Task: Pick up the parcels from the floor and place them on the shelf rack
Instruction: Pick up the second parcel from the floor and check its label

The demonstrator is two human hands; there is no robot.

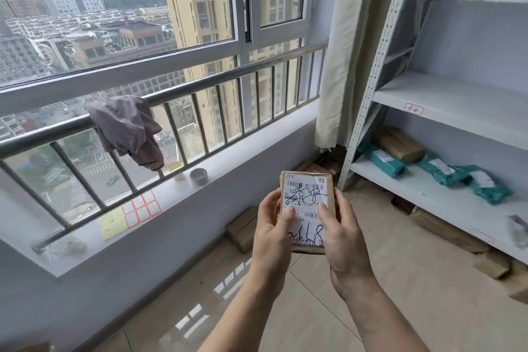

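Note:
I hold a small brown cardboard parcel (307, 197) with a white shipping label and handwritten marks up in front of me. My left hand (271, 233) grips its left side and my right hand (341, 240) grips its right side, both thumbs pressed on the label. The white metal shelf rack (445, 100) stands to the right. Its lower shelf carries a brown parcel (400, 144) and three teal bagged parcels (381, 161). More brown parcels lie on the floor: one (243, 230) by the wall behind my left hand, others (445, 233) under the rack.
A windowsill (228, 168) with a metal railing (200, 88) runs along the left; a grey cloth (128, 128) hangs on the rail. Sticker sheets (141, 208) and a small round tin (199, 176) lie on the sill. A cream curtain (348, 66) hangs beside the rack.

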